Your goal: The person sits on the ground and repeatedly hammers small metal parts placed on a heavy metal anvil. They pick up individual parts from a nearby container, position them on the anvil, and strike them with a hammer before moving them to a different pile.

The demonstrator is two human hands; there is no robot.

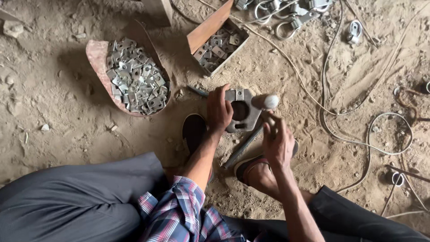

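Note:
My left hand (219,110) rests on the left edge of a grey metal block (244,110) with a round hole, which sits on the sandy ground. A small metal piece lies at the block's top edge beside my fingers. My right hand (277,142) is closed around a handle whose rounded pale head (268,101) hangs blurred just right of the block. A metal bar (244,147) runs from under the block toward my feet. Both my feet in sandals (195,131) flank the bar.
A curved rusty tray (99,56) at upper left holds several small square metal plates. A wooden box (207,29) behind the block holds more plates. Metal pulleys and rings (291,11) lie at the top. Thin cables (369,134) loop over the sand on the right.

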